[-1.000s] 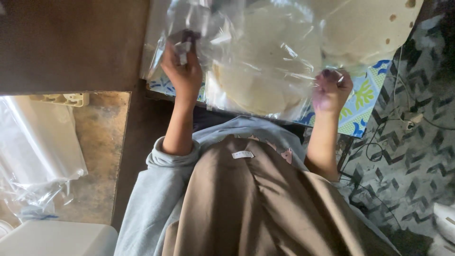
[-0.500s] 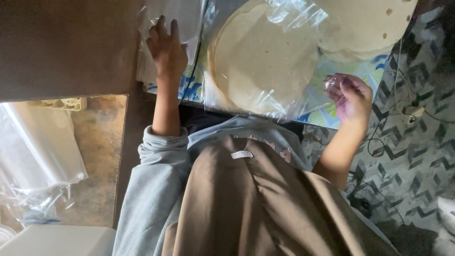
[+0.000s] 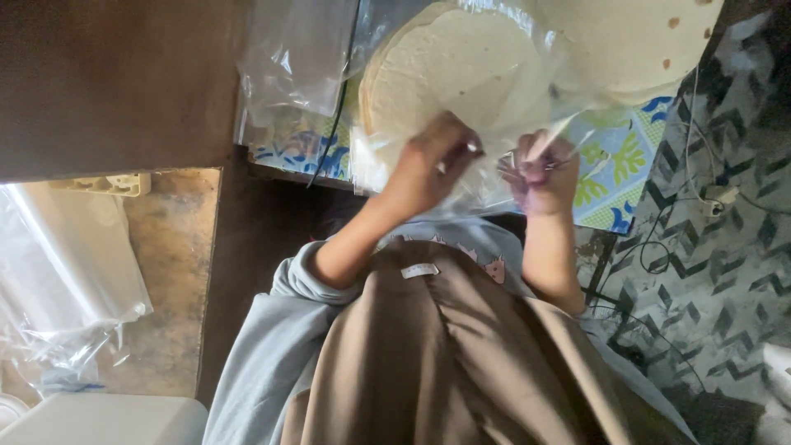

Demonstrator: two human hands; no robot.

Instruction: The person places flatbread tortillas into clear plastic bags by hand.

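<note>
At table edge, top centre: clear crinkled plastic bag (image 3: 461, 99) holding stack of round pale flatbreads (image 3: 453, 74); stack top cut off by frame. Left hand (image 3: 432, 169) and right hand (image 3: 540, 173) close together, both pinched on bag's lower edge; fingertips partly hidden by glare. Second flatbread stack (image 3: 634, 41) beside, cropped.

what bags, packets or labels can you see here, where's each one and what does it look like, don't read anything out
Clear plastic bag: centre, gripped at its edge by the left hand and the right hand, over a stack of round pale flatbreads.
Empty clear bags: top left of the flatbreads, crinkled, glossy.
Loose clear plastic sheeting: far left, bunched.
Small white label: rectangular, on the brown garment.
</note>
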